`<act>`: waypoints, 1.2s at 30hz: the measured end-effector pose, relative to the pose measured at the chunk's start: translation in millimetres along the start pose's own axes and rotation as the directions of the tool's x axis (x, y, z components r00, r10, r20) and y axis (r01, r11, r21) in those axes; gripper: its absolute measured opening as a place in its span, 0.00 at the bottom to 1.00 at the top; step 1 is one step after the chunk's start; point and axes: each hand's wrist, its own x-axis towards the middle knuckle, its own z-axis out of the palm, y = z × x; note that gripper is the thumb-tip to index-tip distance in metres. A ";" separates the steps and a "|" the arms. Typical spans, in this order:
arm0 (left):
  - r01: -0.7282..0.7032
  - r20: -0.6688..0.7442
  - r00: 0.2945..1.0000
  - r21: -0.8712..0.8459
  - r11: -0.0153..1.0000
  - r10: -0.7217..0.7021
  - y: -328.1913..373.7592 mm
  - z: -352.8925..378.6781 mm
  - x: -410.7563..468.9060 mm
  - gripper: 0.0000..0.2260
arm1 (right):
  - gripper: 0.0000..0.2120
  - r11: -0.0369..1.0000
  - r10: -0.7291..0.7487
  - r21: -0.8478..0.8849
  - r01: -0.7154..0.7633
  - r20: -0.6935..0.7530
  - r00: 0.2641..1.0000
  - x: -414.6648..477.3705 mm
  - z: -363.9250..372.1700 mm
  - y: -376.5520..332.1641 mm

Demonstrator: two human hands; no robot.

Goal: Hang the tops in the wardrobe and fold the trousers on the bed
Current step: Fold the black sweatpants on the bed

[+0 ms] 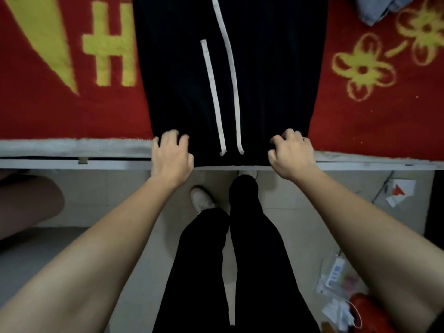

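Two hands work the near edge of the black trousers (269,68) in the head view, the only view. The trousers lie flat and lengthwise on the bed, running away from the person over a red blanket (360,126) with yellow patterns. Their near edge sits along the bed's pale edge (72,163).

The left hand (171,152) is at the near left corner and the right hand (292,153) at the near right corner. On both, the fingers are curled down into the cloth and appear to grip it. Holding both corners likely keeps the fabric taut and square to the bed edge, a sensible start for smoothing it or lifting it into a fold. Two white cords (230,68) trail down the middle of the garment, their ends close to the near edge. Whether that edge is waist or hem cannot be told.

A pale denim garment (374,10) lies on the blanket at the far right corner, well apart from the hands.

As for writing, a yellow figure (108,46) woven into the blanket on the left resembles part of a character, but it is cut off and unreadable. No brand shows on the trousers. On the floor, a white paper with a red mark (400,191) and some packets (336,277) carry print too small to read.
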 end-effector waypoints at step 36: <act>-0.055 0.244 0.958 -0.361 0.931 0.151 218.2 15.6 52.1 0.22 | 0.10 0.269 0.612 0.882 -0.387 0.154 0.776 123.5 -43.3 115.8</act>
